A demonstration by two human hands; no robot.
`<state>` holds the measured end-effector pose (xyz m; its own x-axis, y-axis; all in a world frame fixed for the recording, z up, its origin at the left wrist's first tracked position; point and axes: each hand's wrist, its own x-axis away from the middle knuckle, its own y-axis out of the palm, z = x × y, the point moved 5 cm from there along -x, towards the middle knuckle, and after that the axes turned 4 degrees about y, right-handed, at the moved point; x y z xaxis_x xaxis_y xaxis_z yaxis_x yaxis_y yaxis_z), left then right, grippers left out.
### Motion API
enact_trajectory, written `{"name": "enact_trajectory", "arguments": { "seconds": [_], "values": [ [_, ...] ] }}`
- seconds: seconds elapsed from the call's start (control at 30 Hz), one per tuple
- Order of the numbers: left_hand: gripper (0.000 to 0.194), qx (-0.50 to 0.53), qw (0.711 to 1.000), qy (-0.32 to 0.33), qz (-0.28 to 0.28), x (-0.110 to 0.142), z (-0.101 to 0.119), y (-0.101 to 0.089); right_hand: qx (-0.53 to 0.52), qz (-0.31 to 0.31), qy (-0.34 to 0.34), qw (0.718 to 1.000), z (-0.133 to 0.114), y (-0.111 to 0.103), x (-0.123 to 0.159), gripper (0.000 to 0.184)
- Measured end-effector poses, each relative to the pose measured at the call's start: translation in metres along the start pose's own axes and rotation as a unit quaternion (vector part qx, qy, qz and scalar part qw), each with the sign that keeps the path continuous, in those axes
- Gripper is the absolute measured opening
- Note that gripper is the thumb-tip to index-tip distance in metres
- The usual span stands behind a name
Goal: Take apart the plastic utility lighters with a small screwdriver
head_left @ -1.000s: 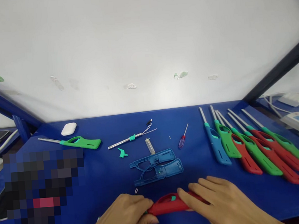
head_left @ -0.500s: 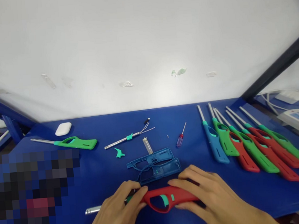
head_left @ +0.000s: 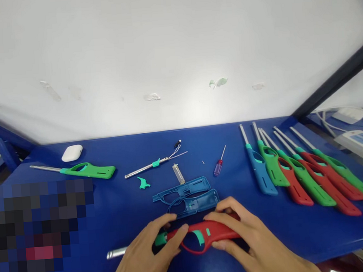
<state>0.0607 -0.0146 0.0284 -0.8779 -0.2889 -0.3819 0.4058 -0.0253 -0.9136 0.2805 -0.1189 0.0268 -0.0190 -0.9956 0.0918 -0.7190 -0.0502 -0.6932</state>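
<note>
A red long-nosed lighter (head_left: 222, 230) with a green trigger lies across both hands near the table's front edge. My left hand (head_left: 148, 251) is closed on its front end, thumb and fingers pinching the red body just behind the green collar (head_left: 161, 238). The metal tube pokes out to the left, partly covered by that hand. My right hand (head_left: 255, 241) grips the handle from above and below, hiding its rear end. Just beyond lie two blue lighter shell halves (head_left: 202, 201), a clear fuel tank (head_left: 178, 174) and a loose green trigger (head_left: 143, 183).
A metal tube with wires (head_left: 143, 168) lies behind, with a screwdriver (head_left: 218, 168) and tiny pin (head_left: 203, 162) to its right. Several assembled lighters (head_left: 318, 175) line the right side. At left are a green lighter (head_left: 90, 171), white case (head_left: 72, 153) and blurred patch.
The left fingers have shifted a little along the red lighter, and more of its green collar shows. Both hands still hold it. The view has moved slightly.
</note>
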Motion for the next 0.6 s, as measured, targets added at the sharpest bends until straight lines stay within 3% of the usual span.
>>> {"name": "enact_trajectory", "arguments": {
  "seconds": [0.17,0.3,0.6],
  "values": [
    [0.048,-0.099,0.989,0.109,0.015,-0.008,0.012,-0.015,-0.063,-0.031,0.071,0.995,0.004,0.000,0.001,0.031],
    [0.056,-0.097,0.985,0.140,0.023,-0.025,0.021,-0.030,-0.074,-0.048,0.090,0.992,0.006,0.003,0.000,0.033],
    [0.040,-0.072,0.990,0.120,0.036,-0.004,0.023,-0.006,-0.084,-0.047,0.098,0.991,0.008,0.003,-0.001,0.033]
  ]
}}
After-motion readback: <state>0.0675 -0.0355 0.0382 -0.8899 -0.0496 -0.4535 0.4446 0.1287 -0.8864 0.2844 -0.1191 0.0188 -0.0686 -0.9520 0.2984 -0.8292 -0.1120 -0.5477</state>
